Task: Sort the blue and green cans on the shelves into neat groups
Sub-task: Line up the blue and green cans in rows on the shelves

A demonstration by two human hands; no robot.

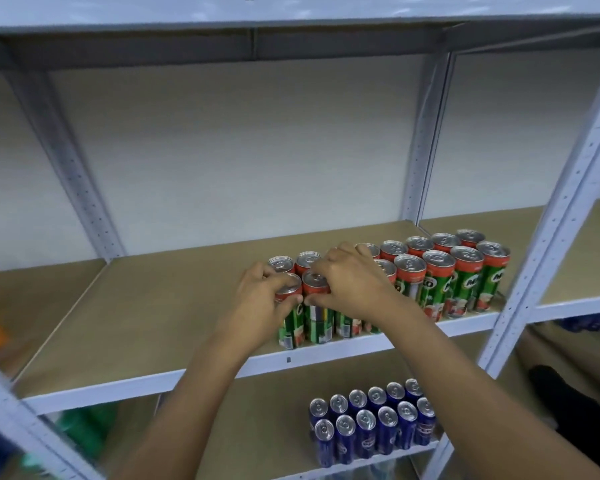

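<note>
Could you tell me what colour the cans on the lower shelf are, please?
Dark blue cans with silver tops, seen in the head view.

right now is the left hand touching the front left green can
Touching. The head view shows the left hand with its fingers curled round the top of the front left green can, thumb across its red band.

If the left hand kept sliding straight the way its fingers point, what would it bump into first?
The left hand already grips the front green can at the row's left end. Its fingers point right, so that can would probably press into the neighbouring green can held by the right hand.
</note>
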